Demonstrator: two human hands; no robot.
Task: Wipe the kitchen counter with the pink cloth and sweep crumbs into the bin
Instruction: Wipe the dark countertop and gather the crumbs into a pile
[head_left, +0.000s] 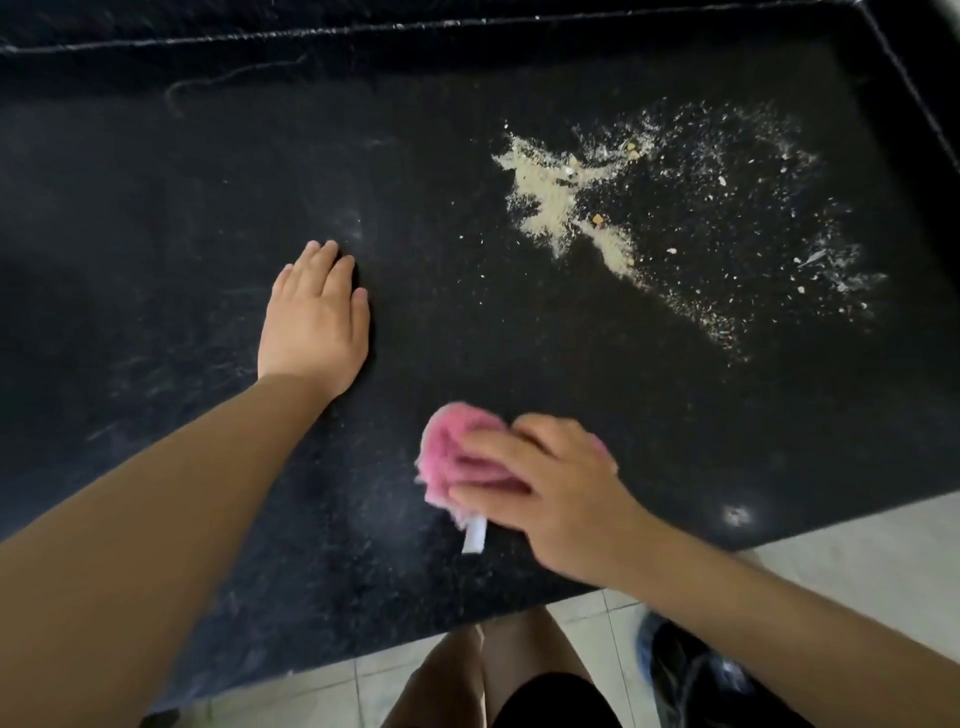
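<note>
While left hand (314, 317) lies flat, right hand (550, 488) grips one pink cloth (457, 457) (crumbs (566, 202) apart).

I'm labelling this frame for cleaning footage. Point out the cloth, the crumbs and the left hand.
cloth (448, 457), head view, bunched pink fabric left of the fingers
crumbs (556, 195), head view, densest pale pile
left hand (311, 322), head view, back of the hand

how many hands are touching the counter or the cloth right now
2. The left hand rests flat and open on the black counter, left of centre. The right hand presses the pink cloth near the counter's front edge.
</note>
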